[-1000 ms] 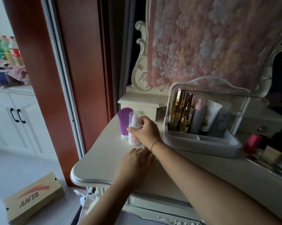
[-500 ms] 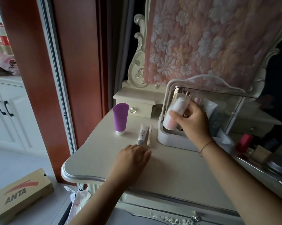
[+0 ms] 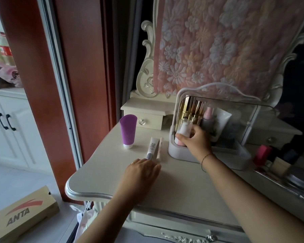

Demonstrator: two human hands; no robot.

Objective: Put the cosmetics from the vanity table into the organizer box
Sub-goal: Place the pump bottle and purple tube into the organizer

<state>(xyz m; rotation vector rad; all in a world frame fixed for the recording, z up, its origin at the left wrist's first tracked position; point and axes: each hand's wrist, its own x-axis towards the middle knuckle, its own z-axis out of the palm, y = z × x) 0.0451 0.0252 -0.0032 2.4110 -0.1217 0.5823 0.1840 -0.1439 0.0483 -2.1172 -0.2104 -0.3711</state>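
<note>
My right hand [image 3: 196,141] grips a clear-capped white and pink bottle [image 3: 183,129], nearly upright in the left front of the white organizer box [image 3: 181,153]. Gold tubes [image 3: 191,109], a grey pink-capped bottle [image 3: 208,118] and a white tube [image 3: 222,120] stand inside the box. My left hand [image 3: 141,172] rests flat on the vanity table [image 3: 182,186], its fingertips at the ends of a small white tube [image 3: 152,148] and a thin pale stick [image 3: 159,149]. A purple tube [image 3: 128,130] stands on its cap further left.
A small drawer unit [image 3: 146,111] sits behind the purple tube. More cosmetics, a red item [image 3: 261,153] and a round tin [image 3: 298,178], lie at the right. A flowered cloth [image 3: 226,46] covers the mirror. An ANTA shoebox [image 3: 23,213] lies on the floor left.
My right hand lifted the clear-capped bottle from beside the purple tube, carried it right and lowered it upright into the organizer box. The left hand stayed flat on the table.
</note>
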